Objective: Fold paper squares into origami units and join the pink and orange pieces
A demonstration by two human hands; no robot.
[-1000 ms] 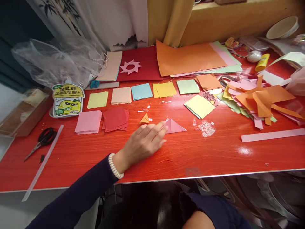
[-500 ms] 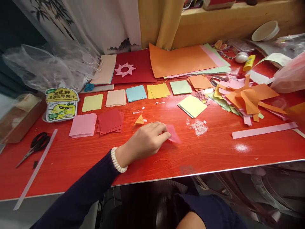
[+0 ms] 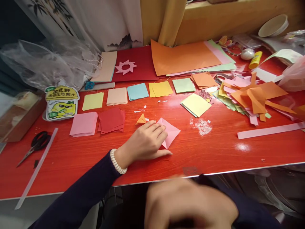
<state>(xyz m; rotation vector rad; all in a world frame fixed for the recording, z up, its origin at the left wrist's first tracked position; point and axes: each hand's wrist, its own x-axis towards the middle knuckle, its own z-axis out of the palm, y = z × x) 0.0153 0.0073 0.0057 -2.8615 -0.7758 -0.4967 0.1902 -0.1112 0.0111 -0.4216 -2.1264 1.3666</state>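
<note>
My left hand (image 3: 150,140) lies over the left part of a pink square of paper (image 3: 172,133) with creases across it. The fingers rest flat on the sheet and the thumb is stretched out to the right, below the paper's lower corner. A small folded orange paper piece (image 3: 141,119) stands just beyond the fingertips. Low in the view, in front of the table edge, my right hand (image 3: 190,203) is smeared by motion, so its fingers cannot be made out.
Beyond my left hand are stacks of red paper (image 3: 111,120), pink paper (image 3: 84,124) and yellow paper (image 3: 160,89). Black scissors (image 3: 39,141) lie at left. Loose paper scraps (image 3: 254,95) heap up at right, past white crumbs (image 3: 202,127). A pink ring ornament (image 3: 132,66) rests on red card.
My left hand has gone from pinching the pink paper to lying flat on it, and the paper now lies flatter. My right hand has risen into view at the bottom.
</note>
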